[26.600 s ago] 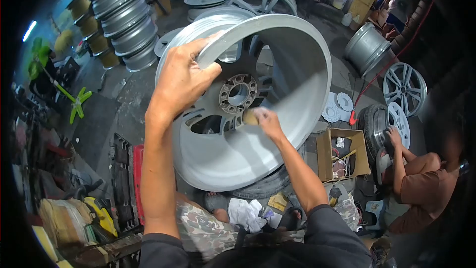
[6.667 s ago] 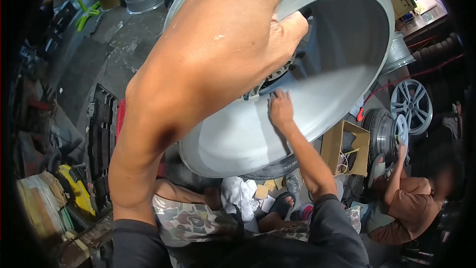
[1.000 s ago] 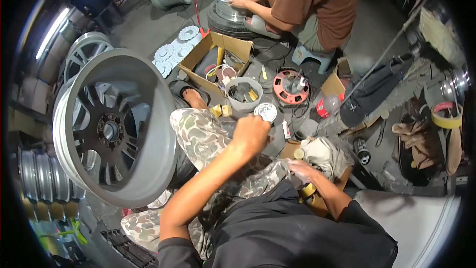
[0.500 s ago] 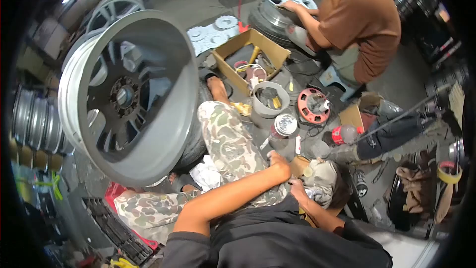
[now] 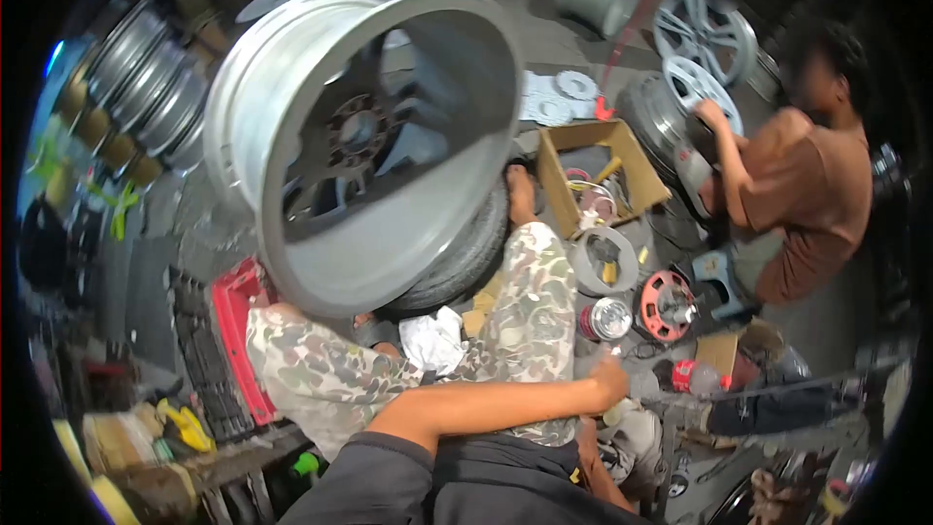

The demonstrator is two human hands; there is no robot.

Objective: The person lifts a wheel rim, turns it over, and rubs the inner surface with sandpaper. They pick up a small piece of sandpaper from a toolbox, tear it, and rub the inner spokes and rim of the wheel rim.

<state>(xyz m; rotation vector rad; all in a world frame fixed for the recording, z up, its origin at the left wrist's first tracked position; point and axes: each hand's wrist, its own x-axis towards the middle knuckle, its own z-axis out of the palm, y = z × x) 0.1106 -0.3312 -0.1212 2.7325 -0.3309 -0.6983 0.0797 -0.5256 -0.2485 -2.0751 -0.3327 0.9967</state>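
My left forearm reaches across my lap, and my left hand [image 5: 609,381] is closed in a fist at the right of my knee. What it holds, if anything, is too small to make out. Below it, my right hand [image 5: 587,439] is partly covered by the left forearm, close to a crumpled grey cloth [image 5: 637,437]; its fingers are hidden. A paint tin [image 5: 606,319] with a whitish lid stands just beyond the left hand. In front of my legs a large grey wheel rim [image 5: 389,243] leans on a tyre [image 5: 457,267]. A white rag [image 5: 432,340] lies between my legs.
A cardboard box [image 5: 556,170] of tools, a grey bucket [image 5: 580,267], a red-orange disc-shaped device [image 5: 665,306] and a red-labelled bottle [image 5: 696,376] stand ahead. At right a co-worker [image 5: 807,190] sits on a blue stool [image 5: 714,277], hands at another rim [image 5: 702,87]. A red crate [image 5: 238,340] lies left.
The view has swung left, so the rim and box appear further right. My left hand has moved out past my knee, away from the right hand. The co-worker remains at the other rim.
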